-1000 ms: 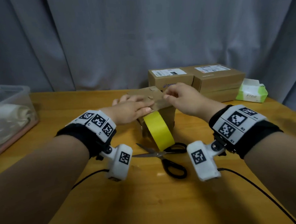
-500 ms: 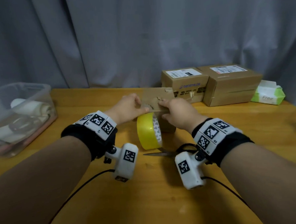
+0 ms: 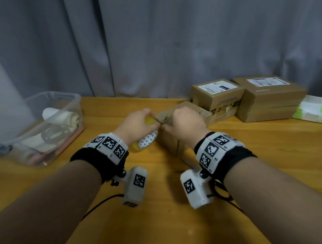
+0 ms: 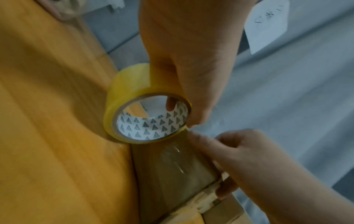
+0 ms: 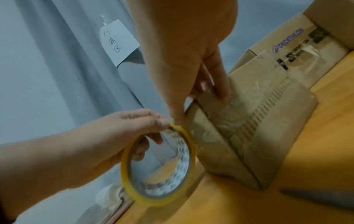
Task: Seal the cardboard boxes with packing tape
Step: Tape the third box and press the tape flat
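Gripping the yellow tape roll [image 4: 147, 104] with fingers curled through its core, the left hand [image 3: 138, 123] is holding it against the small cardboard box's [image 3: 176, 139] left side. The right hand [image 3: 186, 124] is pinching the box's top edge, thumb pressing the tape strip [image 4: 176, 160] there.
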Available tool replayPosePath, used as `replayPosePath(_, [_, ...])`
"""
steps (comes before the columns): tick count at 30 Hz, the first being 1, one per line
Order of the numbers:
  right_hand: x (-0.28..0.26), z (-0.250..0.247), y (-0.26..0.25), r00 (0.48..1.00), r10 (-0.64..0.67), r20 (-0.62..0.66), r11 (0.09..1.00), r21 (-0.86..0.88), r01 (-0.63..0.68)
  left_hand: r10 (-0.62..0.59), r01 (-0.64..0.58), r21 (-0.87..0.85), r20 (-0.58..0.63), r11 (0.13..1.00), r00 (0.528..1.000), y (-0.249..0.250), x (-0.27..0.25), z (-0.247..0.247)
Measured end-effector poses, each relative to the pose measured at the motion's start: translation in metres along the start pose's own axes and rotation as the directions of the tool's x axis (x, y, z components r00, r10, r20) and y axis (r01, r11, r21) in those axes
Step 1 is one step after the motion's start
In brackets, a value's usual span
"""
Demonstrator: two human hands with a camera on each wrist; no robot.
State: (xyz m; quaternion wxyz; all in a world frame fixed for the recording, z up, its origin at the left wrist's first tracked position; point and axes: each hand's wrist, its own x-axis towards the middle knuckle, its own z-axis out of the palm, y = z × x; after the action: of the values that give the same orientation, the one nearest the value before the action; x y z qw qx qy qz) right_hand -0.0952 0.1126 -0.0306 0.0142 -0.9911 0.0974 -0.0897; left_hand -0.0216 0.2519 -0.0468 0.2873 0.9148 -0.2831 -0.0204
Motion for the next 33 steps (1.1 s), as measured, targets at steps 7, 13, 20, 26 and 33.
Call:
replayPosePath(7, [0.032,0.012,0.031,0.954,-0.171,0.247,0.985,0.072,0.158,0.071,-0.071,-0.026,0.029,0.997,0.997,-0.016,0.004,0.001])
replayPosePath(13, [0.012,0.017,0.023,0.923,-0.003,0.386,0.997,0.072,-0.027,0.141,-0.144,0.015,0.116,0.990,0.983,-0.015,0.002,-0.004])
replayPosePath(20, [-0.010,0.011,0.055,0.898,0.169,0.407,0.978,0.040,-0.203,0.220,-0.234,0.078,0.156,0.969,0.963,0.020,0.016,0.025])
replayPosePath(26, [-0.011,0.002,0.084,0.928,0.225,0.298,0.973,-0.015,-0.231,0.281,-0.281,-0.011,0.100,0.960,0.955,0.035,0.020,0.046])
replayPosePath(33, [0.008,0.024,0.074,0.935,0.223,0.275,0.966,0.066,-0.250,0.329,-0.346,0.076,0.176,0.935,0.928,0.038,0.022,0.035])
